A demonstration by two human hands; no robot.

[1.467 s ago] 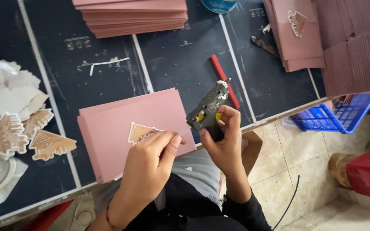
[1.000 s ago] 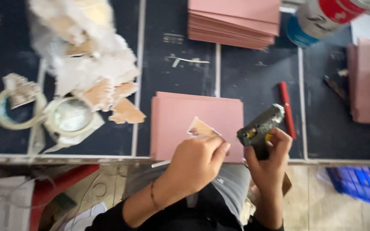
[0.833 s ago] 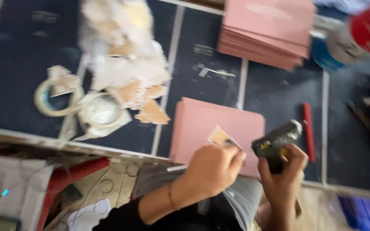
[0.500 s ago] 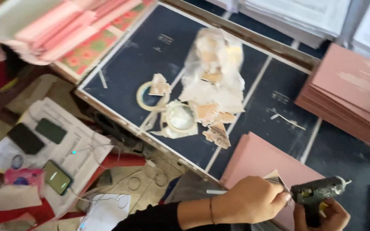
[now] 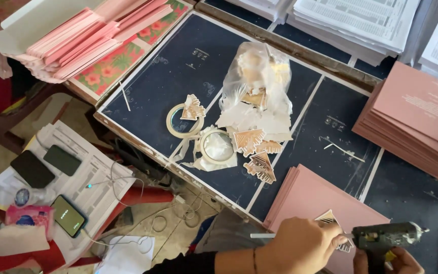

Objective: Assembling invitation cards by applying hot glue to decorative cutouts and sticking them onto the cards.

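head | left hand (image 5: 302,244) presses cutout (image 5: 333,223) | pink card (image 5: 325,203) | right hand (image 5: 399,259) grips glue gun (image 5: 386,236)

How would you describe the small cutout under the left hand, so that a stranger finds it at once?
Start at the dark table and go to the pink card stack at its near edge. On the top card lies a small triangular cutout, tan with white lines, pinned by the left hand beside the glue gun. Similar cutouts lie farther back by the tape rolls; only this one is on pink card.
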